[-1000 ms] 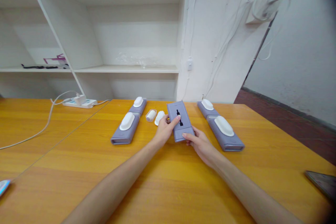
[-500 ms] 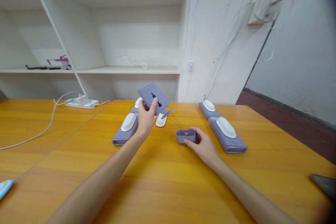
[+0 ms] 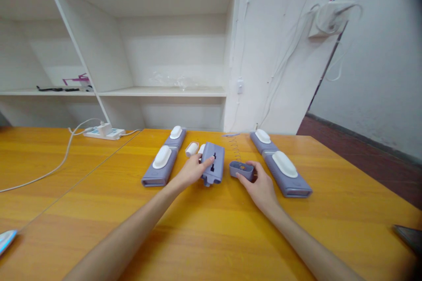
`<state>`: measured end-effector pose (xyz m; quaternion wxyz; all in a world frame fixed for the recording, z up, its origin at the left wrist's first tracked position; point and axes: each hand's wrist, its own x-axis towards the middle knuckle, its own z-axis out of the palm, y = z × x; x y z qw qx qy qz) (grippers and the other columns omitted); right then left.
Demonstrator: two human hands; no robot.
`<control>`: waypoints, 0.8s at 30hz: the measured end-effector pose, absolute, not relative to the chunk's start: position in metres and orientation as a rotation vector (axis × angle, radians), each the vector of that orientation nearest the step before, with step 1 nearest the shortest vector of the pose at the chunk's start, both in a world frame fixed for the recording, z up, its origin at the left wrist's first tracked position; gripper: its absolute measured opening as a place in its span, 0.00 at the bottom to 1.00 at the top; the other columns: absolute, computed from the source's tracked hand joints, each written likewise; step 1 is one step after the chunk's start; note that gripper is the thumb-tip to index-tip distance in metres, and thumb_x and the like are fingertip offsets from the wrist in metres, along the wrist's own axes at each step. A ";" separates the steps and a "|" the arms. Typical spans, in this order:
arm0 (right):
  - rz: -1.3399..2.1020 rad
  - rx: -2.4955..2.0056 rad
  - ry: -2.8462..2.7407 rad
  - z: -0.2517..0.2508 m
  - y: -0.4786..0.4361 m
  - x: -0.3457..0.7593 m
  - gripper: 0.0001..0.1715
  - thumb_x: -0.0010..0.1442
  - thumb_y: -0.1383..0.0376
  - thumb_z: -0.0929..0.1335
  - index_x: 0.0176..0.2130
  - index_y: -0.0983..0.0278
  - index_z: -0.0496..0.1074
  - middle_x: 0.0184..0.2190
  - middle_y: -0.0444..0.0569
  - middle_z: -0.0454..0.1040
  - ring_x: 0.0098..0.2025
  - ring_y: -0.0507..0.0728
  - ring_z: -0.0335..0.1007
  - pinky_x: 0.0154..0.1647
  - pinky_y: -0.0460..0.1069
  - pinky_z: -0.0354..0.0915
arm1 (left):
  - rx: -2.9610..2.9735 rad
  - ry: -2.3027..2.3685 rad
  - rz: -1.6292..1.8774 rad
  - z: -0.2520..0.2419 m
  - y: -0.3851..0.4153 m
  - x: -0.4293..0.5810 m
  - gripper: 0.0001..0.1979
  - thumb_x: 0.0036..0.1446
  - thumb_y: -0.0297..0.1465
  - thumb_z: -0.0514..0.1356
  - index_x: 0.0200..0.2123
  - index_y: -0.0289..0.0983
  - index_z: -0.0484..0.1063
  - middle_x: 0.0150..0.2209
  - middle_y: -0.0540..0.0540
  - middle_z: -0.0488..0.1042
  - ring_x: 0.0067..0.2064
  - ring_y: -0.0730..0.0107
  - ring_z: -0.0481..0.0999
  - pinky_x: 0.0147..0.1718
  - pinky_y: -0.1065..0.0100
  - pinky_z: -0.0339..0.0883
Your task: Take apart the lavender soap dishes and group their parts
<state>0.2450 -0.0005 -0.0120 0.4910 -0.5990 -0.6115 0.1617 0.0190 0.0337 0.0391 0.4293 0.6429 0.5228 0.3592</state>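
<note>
My left hand (image 3: pixel 193 170) is closed on a flat grey-purple plastic casing (image 3: pixel 218 154), thumb across its face beside a black cut-out and fingers hidden behind. A notched tab points down at the casing's near end. To its right, my right hand (image 3: pixel 261 186) grips a small oval grey-purple cup (image 3: pixel 238 170) by its right end, opening upward, with something orange-brown inside. From the cup a thin coiled cord (image 3: pixel 235 148) runs away toward a slim purple strip (image 3: pixel 231 135) at the table's back. White rounded pieces (image 3: pixel 192 149) lie just behind the casing, partly covered.
Grey-purple bodies with white oval caps lie in a left row (image 3: pixel 158 171) and a right row (image 3: pixel 292 182) on the wooden table (image 3: pixel 204 237). A power strip (image 3: pixel 110 133) with cables is at the back left. A dark flat object (image 3: pixel 409 235) sits at the right edge.
My left hand has lowered the casing toward the table and turned it more upright, tab toward me. The slim strip now lies farther back. My right hand has shifted slightly right with the cup.
</note>
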 end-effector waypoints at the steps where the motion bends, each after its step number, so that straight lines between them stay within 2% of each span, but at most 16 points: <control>1: 0.389 -1.449 -1.462 -0.013 0.000 0.246 0.23 0.50 0.57 0.70 0.45 0.61 0.65 0.39 0.49 0.75 0.38 0.60 0.72 0.40 0.53 0.67 | 1.634 1.340 0.874 0.035 0.034 0.023 0.25 0.52 0.50 0.58 0.41 0.33 0.71 0.32 0.43 0.77 0.29 0.67 0.75 0.22 0.73 0.62; 8: 0.415 -1.436 -1.396 -0.014 0.000 0.247 0.25 0.51 0.55 0.70 0.46 0.60 0.63 0.39 0.49 0.74 0.37 0.60 0.72 0.39 0.54 0.68 | 1.928 1.696 0.625 0.022 0.051 0.038 0.28 0.57 0.52 0.49 0.41 0.33 0.70 0.39 0.38 0.77 0.37 0.59 0.77 0.31 0.68 0.65; 11: 0.422 -1.420 -1.389 -0.014 0.000 0.246 0.25 0.51 0.55 0.70 0.46 0.60 0.63 0.39 0.49 0.74 0.38 0.59 0.72 0.39 0.53 0.68 | 1.986 1.807 0.623 0.021 0.056 0.044 0.27 0.57 0.52 0.49 0.41 0.33 0.69 0.42 0.33 0.75 0.44 0.51 0.75 0.36 0.63 0.64; 14: 0.412 -1.421 -1.396 -0.015 0.000 0.247 0.25 0.51 0.55 0.70 0.46 0.60 0.63 0.40 0.49 0.73 0.38 0.59 0.72 0.40 0.53 0.68 | 2.030 1.869 0.612 0.023 0.056 0.049 0.26 0.57 0.50 0.48 0.41 0.33 0.68 0.43 0.31 0.74 0.45 0.47 0.74 0.38 0.60 0.64; 20: 0.391 -1.451 -1.430 -0.015 0.000 0.247 0.23 0.51 0.56 0.69 0.46 0.60 0.63 0.41 0.50 0.74 0.41 0.61 0.72 0.43 0.54 0.67 | 2.226 1.977 0.577 0.028 0.049 0.049 0.21 0.58 0.47 0.49 0.40 0.35 0.69 0.38 0.36 0.76 0.40 0.50 0.76 0.34 0.61 0.64; 24: 0.350 -1.503 -1.430 -0.013 -0.001 0.246 0.22 0.51 0.57 0.69 0.44 0.60 0.63 0.40 0.49 0.73 0.42 0.60 0.71 0.43 0.54 0.65 | 2.377 1.854 0.881 0.052 0.049 0.039 0.17 0.60 0.43 0.51 0.40 0.38 0.71 0.31 0.43 0.76 0.35 0.60 0.76 0.32 0.66 0.63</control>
